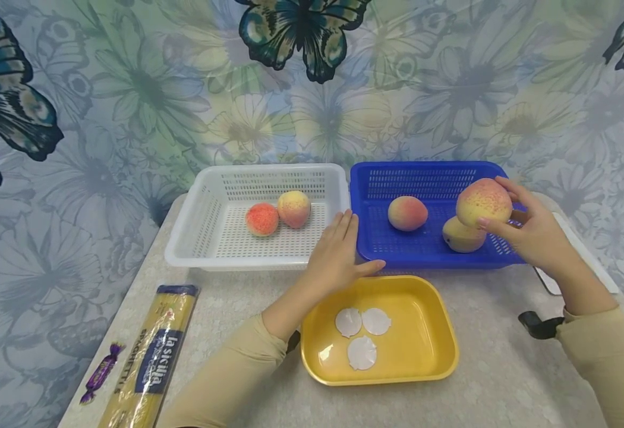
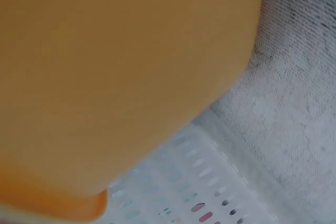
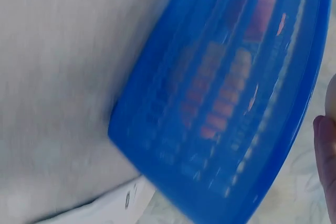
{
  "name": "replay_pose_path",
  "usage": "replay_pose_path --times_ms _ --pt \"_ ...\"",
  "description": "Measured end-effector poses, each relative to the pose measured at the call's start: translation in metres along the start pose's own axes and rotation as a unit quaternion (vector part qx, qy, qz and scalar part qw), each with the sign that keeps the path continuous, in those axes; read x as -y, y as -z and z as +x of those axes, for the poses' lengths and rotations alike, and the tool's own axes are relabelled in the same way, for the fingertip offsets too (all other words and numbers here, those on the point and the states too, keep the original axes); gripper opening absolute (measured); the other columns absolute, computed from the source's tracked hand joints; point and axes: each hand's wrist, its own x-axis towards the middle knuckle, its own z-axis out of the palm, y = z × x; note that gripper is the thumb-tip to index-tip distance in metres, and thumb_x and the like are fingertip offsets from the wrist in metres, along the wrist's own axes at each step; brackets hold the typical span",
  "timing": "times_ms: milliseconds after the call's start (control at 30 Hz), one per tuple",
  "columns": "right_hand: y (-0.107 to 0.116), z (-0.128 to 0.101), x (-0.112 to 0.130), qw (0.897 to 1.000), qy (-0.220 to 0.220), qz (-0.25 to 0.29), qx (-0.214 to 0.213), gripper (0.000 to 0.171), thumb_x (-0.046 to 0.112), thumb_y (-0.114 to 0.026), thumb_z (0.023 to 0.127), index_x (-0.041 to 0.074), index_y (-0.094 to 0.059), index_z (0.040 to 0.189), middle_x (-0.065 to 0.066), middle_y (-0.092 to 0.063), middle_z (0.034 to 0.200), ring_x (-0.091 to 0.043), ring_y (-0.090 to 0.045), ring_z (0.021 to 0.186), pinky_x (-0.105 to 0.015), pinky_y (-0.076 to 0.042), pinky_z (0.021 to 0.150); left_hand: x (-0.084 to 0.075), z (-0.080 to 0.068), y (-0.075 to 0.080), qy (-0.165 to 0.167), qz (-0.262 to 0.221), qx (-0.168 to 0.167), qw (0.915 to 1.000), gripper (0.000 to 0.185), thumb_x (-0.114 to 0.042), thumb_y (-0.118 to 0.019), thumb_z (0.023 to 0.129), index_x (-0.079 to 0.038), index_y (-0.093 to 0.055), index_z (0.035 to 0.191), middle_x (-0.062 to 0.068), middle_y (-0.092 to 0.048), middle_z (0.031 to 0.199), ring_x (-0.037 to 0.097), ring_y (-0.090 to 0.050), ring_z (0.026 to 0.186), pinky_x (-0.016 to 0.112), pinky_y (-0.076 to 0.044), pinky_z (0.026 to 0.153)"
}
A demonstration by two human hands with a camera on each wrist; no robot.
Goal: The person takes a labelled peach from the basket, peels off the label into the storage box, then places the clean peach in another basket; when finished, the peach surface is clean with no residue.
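Note:
In the head view my right hand grips a yellow-pink peach above the right side of the blue basket. Two more peaches lie in that basket, one mid-floor and one just under the held fruit. My left hand rests flat with straight fingers on the table between the white basket and the yellow tray. The white basket holds two peaches. The right wrist view shows the blue basket's wall blurred and one fingertip at the right edge.
Three white paper discs lie in the yellow tray. A packet of spaghetti and a purple wrapped sweet lie at the table's left front. A white card sits behind my right wrist. The left wrist view shows the tray's orange-yellow side.

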Motion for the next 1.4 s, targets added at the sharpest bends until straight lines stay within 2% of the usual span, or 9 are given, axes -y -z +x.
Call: replay_pose_path --times_ms 133,200,300,367,433,567,700,867,1400 --pt "0.017 0.016 -0.007 0.999 -0.024 -0.023 0.036 0.083 0.036 -0.067 0.095 0.041 -0.014 0.158 -0.024 -0.032 0.152 -0.054 -0.050 0.125 -0.003 -0.043 0.068 0.002 0.004 -0.003 0.001 0.019 0.002 0.9998 0.106 -0.071 -0.055 0.088 -0.002 -0.018 0.158 0.015 -0.014 0.166 0.028 -0.011 0.156 0.040 -0.014 0.127" --pt "0.022 0.024 -0.011 0.997 -0.038 -0.029 0.052 0.081 0.041 -0.064 0.096 0.044 -0.011 0.157 -0.024 -0.029 0.153 -0.055 -0.046 0.129 -0.009 -0.047 0.073 0.004 0.005 -0.004 -0.001 0.024 0.002 0.9997 0.105 -0.072 -0.054 0.088 -0.001 -0.018 0.158 0.015 -0.016 0.166 0.028 -0.012 0.155 0.040 -0.015 0.126" --pt "0.027 0.035 -0.020 0.996 -0.054 -0.022 0.070 0.082 0.045 -0.061 0.096 0.042 -0.007 0.158 -0.026 -0.021 0.158 -0.058 -0.039 0.133 -0.040 -0.054 0.095 0.004 0.005 -0.004 -0.004 0.025 0.005 0.9997 0.106 -0.072 -0.054 0.088 -0.001 -0.018 0.158 0.015 -0.016 0.166 0.028 -0.012 0.155 0.040 -0.015 0.127" --pt "0.027 0.041 -0.026 0.995 -0.065 -0.021 0.075 0.085 0.048 -0.060 0.096 0.038 -0.003 0.159 -0.028 -0.016 0.160 -0.060 -0.033 0.136 -0.063 -0.043 0.102 0.005 0.006 -0.005 -0.005 0.026 0.008 0.9996 0.106 -0.072 -0.054 0.088 -0.001 -0.017 0.158 0.015 -0.015 0.166 0.028 -0.012 0.155 0.039 -0.013 0.127" --pt "0.025 0.046 -0.031 0.994 -0.076 -0.019 0.074 0.090 0.050 -0.060 0.095 0.033 0.000 0.160 -0.030 -0.013 0.161 -0.062 -0.029 0.137 -0.075 -0.030 0.103 0.004 0.005 -0.005 -0.006 0.026 0.011 0.9996 0.106 -0.072 -0.053 0.088 -0.001 -0.017 0.158 0.014 -0.014 0.166 0.027 -0.011 0.156 0.038 -0.012 0.127" --pt "0.014 0.056 -0.041 0.995 -0.078 -0.015 0.063 0.098 0.048 -0.062 0.094 0.018 0.003 0.161 -0.031 -0.011 0.162 -0.059 -0.028 0.139 -0.073 -0.028 0.107 0.005 0.004 -0.006 -0.005 0.027 0.013 0.9995 0.106 -0.073 -0.053 0.088 -0.003 -0.016 0.158 0.013 -0.013 0.167 0.026 -0.010 0.156 0.037 -0.011 0.127" --pt "0.003 0.065 -0.044 0.995 -0.082 -0.013 0.054 0.099 0.047 -0.060 0.096 0.009 0.006 0.159 -0.030 -0.002 0.163 -0.058 -0.016 0.144 -0.072 -0.019 0.113 0.005 0.004 -0.006 -0.003 0.030 0.008 0.9995 0.106 -0.073 -0.052 0.088 -0.004 -0.016 0.158 0.012 -0.013 0.167 0.026 -0.010 0.156 0.037 -0.011 0.127" --pt "-0.006 0.075 -0.044 0.993 -0.101 -0.018 0.058 0.101 0.051 -0.057 0.096 0.005 0.009 0.158 -0.032 0.000 0.162 -0.057 -0.008 0.146 -0.071 -0.012 0.116 0.006 0.003 -0.007 -0.004 0.035 0.003 0.9994 0.106 -0.074 -0.052 0.087 -0.004 -0.017 0.158 0.012 -0.015 0.167 0.026 -0.010 0.156 0.038 -0.013 0.127" --pt "-0.027 0.099 -0.048 0.983 -0.155 -0.051 0.083 0.104 0.051 -0.061 0.094 -0.001 0.003 0.157 -0.037 -0.008 0.159 -0.058 -0.015 0.143 -0.069 -0.017 0.115 0.007 0.000 -0.007 -0.009 0.047 -0.004 0.9988 0.104 -0.075 -0.049 0.088 -0.004 -0.018 0.158 0.012 -0.015 0.167 0.025 -0.011 0.156 0.039 -0.015 0.126"
